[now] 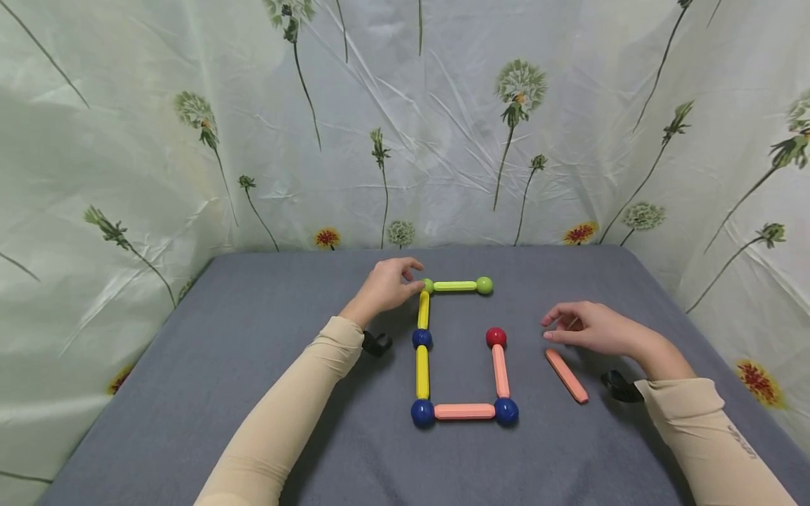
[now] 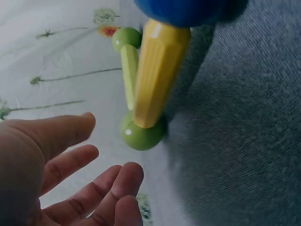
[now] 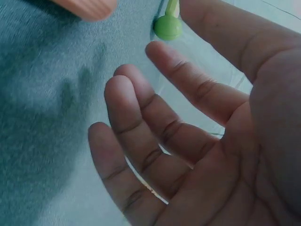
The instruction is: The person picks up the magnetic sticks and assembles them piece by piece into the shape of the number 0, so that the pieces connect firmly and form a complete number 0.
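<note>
My left hand (image 1: 387,282) is beside the green ball (image 2: 141,134) at the far left corner of a chain of toy rods and balls. In the left wrist view its fingers are loosely spread, a gap away from that ball, with nothing between them. A yellow rod (image 1: 424,310) runs from the ball to a blue ball (image 1: 422,339), and a light green rod (image 1: 455,286) leads right to another green ball (image 1: 484,285). My right hand (image 1: 598,329) hovers empty, fingers relaxed, just beyond a loose salmon rod (image 1: 567,377).
The chain continues through a second yellow rod (image 1: 422,372), a near blue ball (image 1: 422,413), a pink rod (image 1: 465,412), another blue ball (image 1: 506,412) and an upright-lying pink rod (image 1: 500,371) ending at a red ball (image 1: 496,337). A floral curtain (image 1: 443,126) hangs behind the grey tabletop (image 1: 285,295).
</note>
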The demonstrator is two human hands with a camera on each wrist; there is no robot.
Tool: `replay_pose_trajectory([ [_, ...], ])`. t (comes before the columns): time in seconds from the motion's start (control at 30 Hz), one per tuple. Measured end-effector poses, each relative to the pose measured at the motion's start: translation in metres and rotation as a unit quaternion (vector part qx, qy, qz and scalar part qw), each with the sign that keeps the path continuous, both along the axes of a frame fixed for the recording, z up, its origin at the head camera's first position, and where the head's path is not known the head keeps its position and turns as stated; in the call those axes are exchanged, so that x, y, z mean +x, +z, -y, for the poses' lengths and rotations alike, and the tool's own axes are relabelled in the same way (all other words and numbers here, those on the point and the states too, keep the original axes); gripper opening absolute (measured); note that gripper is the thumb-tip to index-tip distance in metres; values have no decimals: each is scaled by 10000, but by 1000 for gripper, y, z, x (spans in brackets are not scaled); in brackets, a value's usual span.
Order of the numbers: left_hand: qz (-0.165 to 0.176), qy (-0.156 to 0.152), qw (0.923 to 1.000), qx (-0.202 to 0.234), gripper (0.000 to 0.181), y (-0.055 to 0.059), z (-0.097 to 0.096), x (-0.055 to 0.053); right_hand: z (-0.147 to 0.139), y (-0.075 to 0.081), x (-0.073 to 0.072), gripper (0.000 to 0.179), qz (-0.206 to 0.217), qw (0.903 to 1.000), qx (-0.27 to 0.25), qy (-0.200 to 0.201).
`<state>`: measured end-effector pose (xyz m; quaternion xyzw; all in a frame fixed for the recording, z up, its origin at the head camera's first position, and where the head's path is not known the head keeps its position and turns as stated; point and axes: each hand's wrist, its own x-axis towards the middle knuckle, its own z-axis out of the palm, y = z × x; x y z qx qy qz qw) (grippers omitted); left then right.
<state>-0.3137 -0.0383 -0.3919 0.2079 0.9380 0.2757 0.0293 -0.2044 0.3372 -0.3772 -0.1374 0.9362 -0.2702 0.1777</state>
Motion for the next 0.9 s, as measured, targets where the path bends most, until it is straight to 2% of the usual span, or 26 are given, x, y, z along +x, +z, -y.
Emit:
replay_pose_trajectory([
  [0.13, 312, 38, 9994, 132, 44, -6, 1, -6, -6, -1, 4, 44, 200, 9998, 83, 44],
  [0.3, 482, -46, 9984, 278, 46, -15, 1, -13, -11, -3, 10, 47, 586, 9983, 57, 1],
  [0.57, 974, 56, 9937, 559, 47, -28, 3, -18, -16, -6, 16, 42, 621, 9981, 35, 4],
  [0.9, 1343, 153, 9865, 925, 38, -30, -3, -20, -13, -6, 17, 31, 1126, 9934, 121, -204],
])
